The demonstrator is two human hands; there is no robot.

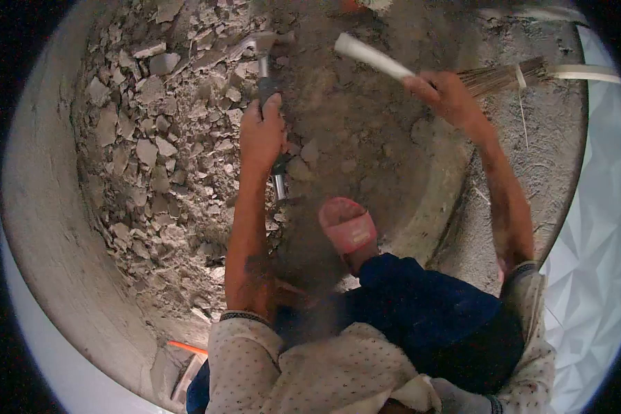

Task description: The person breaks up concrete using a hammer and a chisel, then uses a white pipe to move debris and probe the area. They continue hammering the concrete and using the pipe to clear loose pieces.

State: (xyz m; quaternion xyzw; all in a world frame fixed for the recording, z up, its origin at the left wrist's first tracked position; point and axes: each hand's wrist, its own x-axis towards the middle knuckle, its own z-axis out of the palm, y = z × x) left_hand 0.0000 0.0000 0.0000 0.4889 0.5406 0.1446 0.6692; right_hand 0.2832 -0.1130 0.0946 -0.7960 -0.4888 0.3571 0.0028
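Head view: the left hand point(261, 134) is closed in a full fist around the dark grip of a hammer point(268, 84). The metal shaft and head project forward from the fist, and the butt end protrudes behind the wrist. The hammer head lies at the edge of the rubble point(152, 145), a bed of flat, grey, broken pieces spread to the left of the hand. The right hand point(448, 93), well apart to the right, is closed around a broom point(372, 56) where its white handle meets the bristles. The handle points up and left; the brown bristles, bound with a band, extend right. A foot in a pink sandal point(348, 224) rests on the dusty floor point(366, 138) between the two forearms.
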